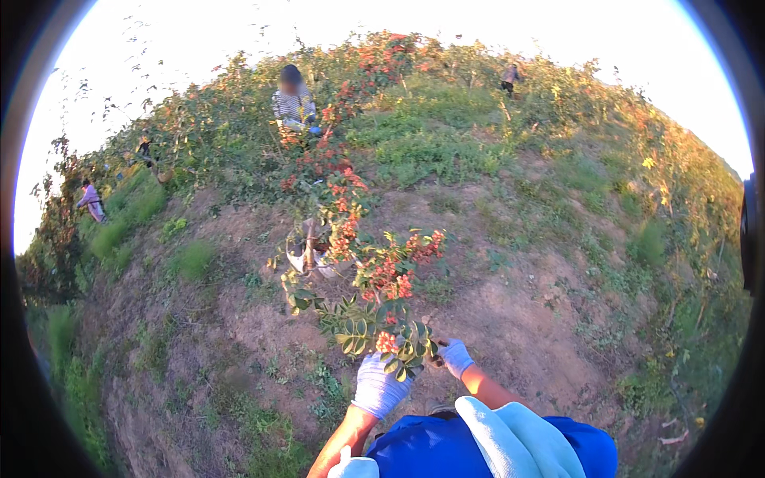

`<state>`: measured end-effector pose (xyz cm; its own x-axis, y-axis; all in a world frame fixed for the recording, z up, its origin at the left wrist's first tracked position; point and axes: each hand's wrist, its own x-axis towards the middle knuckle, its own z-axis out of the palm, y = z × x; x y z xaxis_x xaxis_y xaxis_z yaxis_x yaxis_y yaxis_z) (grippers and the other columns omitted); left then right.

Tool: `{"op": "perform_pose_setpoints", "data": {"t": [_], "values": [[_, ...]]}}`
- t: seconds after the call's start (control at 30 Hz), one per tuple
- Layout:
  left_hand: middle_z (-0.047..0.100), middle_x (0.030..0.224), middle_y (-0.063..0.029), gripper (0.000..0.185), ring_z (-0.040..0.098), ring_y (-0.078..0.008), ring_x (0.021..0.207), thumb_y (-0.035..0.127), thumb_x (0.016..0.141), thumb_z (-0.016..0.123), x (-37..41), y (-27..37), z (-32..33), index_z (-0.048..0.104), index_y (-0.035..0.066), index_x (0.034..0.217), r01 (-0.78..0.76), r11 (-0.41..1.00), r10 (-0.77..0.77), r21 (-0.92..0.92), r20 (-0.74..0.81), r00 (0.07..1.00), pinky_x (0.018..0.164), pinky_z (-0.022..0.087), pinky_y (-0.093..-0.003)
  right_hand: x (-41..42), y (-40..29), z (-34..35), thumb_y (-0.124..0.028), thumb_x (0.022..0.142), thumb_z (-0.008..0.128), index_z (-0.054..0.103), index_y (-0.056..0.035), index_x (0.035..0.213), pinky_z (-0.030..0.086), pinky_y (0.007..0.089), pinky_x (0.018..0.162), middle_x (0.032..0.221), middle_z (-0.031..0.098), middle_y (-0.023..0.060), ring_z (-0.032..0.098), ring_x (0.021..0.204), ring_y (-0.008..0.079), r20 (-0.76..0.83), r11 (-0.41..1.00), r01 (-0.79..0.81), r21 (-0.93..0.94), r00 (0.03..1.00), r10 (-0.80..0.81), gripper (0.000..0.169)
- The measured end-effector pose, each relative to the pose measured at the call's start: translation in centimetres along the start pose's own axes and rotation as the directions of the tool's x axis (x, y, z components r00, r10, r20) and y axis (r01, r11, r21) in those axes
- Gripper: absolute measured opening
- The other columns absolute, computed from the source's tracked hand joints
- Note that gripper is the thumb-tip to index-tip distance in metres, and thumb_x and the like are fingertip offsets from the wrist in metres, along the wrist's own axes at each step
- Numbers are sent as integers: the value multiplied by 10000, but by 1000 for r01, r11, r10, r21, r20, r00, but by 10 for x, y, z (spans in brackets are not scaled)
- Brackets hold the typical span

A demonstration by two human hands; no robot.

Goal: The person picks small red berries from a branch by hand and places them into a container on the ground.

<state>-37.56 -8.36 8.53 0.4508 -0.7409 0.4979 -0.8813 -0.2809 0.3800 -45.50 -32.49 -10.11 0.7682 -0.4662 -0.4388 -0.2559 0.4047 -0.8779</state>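
My left hand [381, 382], in a pale knitted glove, is at the near end of a leafy branch, just below a cluster of red berries [387, 342]. Leaves cover its fingers, so its hold cannot be told. To the right of the same leaves is my right hand [455, 357], also gloved, with dark fingertips near a small dark thing that I cannot make out. More red berry clusters [394, 281] hang farther along the branch. Green leaves [354, 337] spread out left of the nearest cluster.
Beyond the branch, a white container or bag [326, 266] is partly hidden by a stem. A person in a striped top [293, 106] stands among the shrubs; other people are farther off at left and upper right. Bare soil [508, 322] and weeds [263, 439] cover the slope.
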Motion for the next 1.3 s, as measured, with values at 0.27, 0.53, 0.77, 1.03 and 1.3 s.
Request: {"op": "perform_pose_setpoints", "data": {"t": [0.27, 0.53, 0.77, 1.03, 1.3], "values": [[700, 854, -117, 300, 677, -264, 746, 160, 739, 792, 39, 20, -11, 672, 36, 985, 69, 944, -88, -322, -43, 995, 685, 533, -342, -28, -25, 27, -104, 874, 649, 652, -57, 1059, 512, 265, 538, 877, 698, 65, 660, 696, 140, 143, 997, 50, -57, 989, -41, 191], [702, 976, -125, 448, 679, -239, 847, 180, 758, 783, 93, 53, -16, 635, 65, 1165, 207, 938, -251, -278, -131, 959, 751, 525, -339, -16, -39, -8, -107, 900, 645, 650, -77, 1075, 500, 233, 521, 906, 705, 76, 666, 691, 128, 168, 995, 72, -75, 984, -59, 178], [687, 926, -99, 444, 651, -160, 813, 163, 763, 780, 121, 76, -24, 640, 65, 1173, 253, 934, -304, -252, -189, 934, 743, 519, -307, -15, -60, -3, -104, 914, 629, 640, -46, 1080, 510, 235, 538, 883, 696, 74, 663, 704, 130, 243, 997, 73, -10, 968, -68, 177], [674, 1026, -114, 298, 669, -185, 899, -25, 823, 651, 122, 80, -22, 635, -17, 1120, 91, 830, -391, -550, -457, 799, 790, 508, -270, -63, -225, -3, -105, 912, 612, 624, -8, 1112, 524, 248, 641, 940, 683, 106, 645, 756, 136, -47, 702, 696, 151, 715, -698, 222], [664, 1037, -132, 371, 649, -192, 914, 94, 858, 495, 119, 75, -38, 589, -95, 1163, -228, 443, -485, -867, -446, 752, 870, 494, -304, -131, -373, 76, -210, 878, 697, 596, -44, 1215, 511, 281, 829, 1068, 680, 101, 646, 949, 141, 360, -95, 975, -199, -17, -933, 389]]}}
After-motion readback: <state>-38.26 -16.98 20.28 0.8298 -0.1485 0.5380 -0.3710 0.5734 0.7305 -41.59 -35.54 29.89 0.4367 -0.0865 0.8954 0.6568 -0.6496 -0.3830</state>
